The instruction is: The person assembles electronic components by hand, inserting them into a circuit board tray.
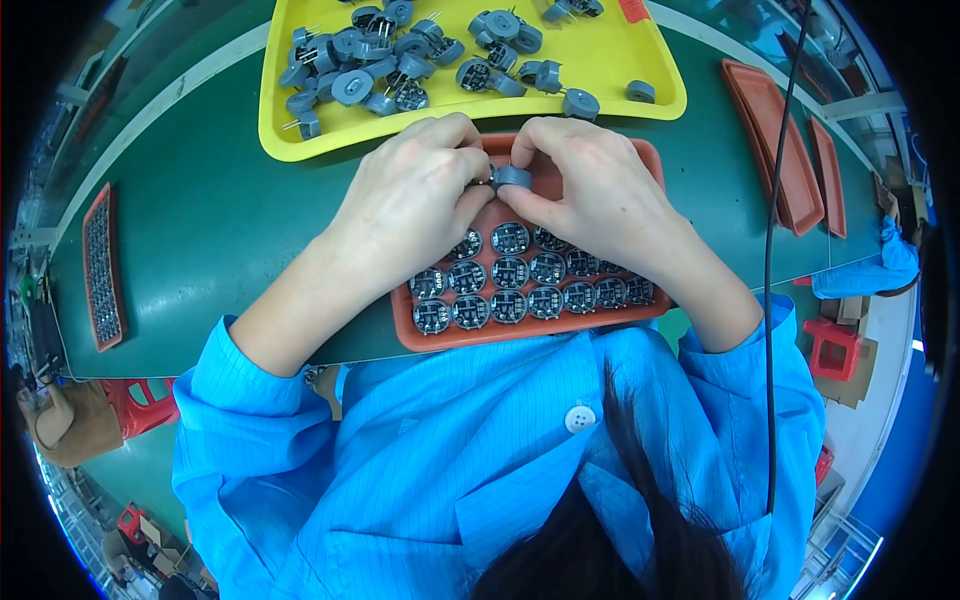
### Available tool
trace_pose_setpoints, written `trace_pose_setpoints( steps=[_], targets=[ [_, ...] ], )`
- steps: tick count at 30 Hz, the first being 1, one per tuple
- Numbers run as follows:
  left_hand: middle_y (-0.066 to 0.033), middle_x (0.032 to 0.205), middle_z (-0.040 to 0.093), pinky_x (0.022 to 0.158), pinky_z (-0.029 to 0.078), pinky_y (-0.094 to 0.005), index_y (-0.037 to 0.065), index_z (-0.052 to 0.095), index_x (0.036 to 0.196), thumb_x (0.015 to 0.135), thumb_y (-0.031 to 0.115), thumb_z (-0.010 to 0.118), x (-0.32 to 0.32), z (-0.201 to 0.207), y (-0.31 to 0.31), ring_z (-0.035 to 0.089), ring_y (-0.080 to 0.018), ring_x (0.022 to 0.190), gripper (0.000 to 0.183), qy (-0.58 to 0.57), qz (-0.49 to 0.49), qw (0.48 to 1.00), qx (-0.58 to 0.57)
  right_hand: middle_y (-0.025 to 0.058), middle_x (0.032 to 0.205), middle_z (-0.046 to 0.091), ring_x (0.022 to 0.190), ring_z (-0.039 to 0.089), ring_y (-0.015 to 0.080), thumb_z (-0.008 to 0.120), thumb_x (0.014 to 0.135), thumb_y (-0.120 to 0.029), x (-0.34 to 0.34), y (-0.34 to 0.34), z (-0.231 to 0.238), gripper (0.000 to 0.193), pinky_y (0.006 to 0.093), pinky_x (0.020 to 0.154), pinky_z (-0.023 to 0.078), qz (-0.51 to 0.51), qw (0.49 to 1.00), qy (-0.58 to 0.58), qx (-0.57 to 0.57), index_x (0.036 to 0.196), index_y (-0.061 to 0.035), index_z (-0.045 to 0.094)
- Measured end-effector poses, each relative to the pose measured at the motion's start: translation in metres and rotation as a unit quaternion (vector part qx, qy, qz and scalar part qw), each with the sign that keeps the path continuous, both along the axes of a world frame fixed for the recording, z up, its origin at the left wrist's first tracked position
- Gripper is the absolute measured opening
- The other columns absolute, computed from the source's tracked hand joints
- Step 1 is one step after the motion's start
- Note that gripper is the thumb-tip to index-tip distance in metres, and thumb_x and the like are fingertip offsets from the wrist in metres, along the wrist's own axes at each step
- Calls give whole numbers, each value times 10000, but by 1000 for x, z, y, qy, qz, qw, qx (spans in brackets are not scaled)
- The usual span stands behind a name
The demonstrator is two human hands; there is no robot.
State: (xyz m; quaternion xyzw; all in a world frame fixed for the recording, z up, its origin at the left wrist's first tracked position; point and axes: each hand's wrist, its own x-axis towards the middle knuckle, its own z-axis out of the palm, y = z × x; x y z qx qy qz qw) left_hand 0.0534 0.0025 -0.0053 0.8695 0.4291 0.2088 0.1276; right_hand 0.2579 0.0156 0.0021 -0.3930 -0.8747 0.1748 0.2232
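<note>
Over the far part of a reddish-brown tray [650, 160], my two hands meet at a small round grey plastic part [513, 177]. My right hand [597, 180] pinches this part between thumb and fingers. Close against it, my left hand [420, 190] is closed, its fingertips around something small and dark that they mostly hide. Below my hands, round black circuit pieces [509, 272] stand in rows in the tray. Just beyond lies a yellow tray [290, 146] with a loose heap of grey round parts [352, 87], some with metal pins showing.
On the green table [210, 240], a narrow tray of similar pieces [102, 268] lies at the far left. Stacked brown trays [775, 150] sit at the right. A black cable [771, 300] hangs down on the right side. Red stools [833, 348] stand beyond the table.
</note>
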Motion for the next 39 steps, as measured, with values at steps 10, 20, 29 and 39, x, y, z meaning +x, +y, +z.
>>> trace_pose_setpoints(
  steps=[10,20,29,39],
  targets=[
    [-102,975,651,787,527,-403,-6,703,835,774,82,729,-28,6,0,647,-303,877,110,-6,3,999,-35,105,916,656,794,669,228,751,780,-84,-10,4,6,187,308,648,548,55,992,75,-79,863,-4,604],
    [-103,984,646,843,507,-392,-11,706,839,775,72,722,-32,9,-5,621,-299,946,106,19,-1,1000,-11,141,743,657,691,662,319,787,744,-188,-20,4,27,263,395,660,540,-15,981,82,-177,797,-6,604],
    [-86,1038,637,987,422,-398,17,722,925,799,71,702,-46,18,-13,581,-269,1044,138,56,-17,998,-18,218,779,681,751,689,337,698,850,-157,-26,9,8,219,400,743,553,71,994,-47,-66,907,54,708],
    [-119,1071,644,985,424,-416,17,698,998,805,44,674,-41,40,-18,577,-298,1059,197,83,-40,994,-51,121,678,681,624,673,197,651,941,-241,-27,3,13,285,322,619,532,86,976,51,-193,1004,28,724]
  ],
)
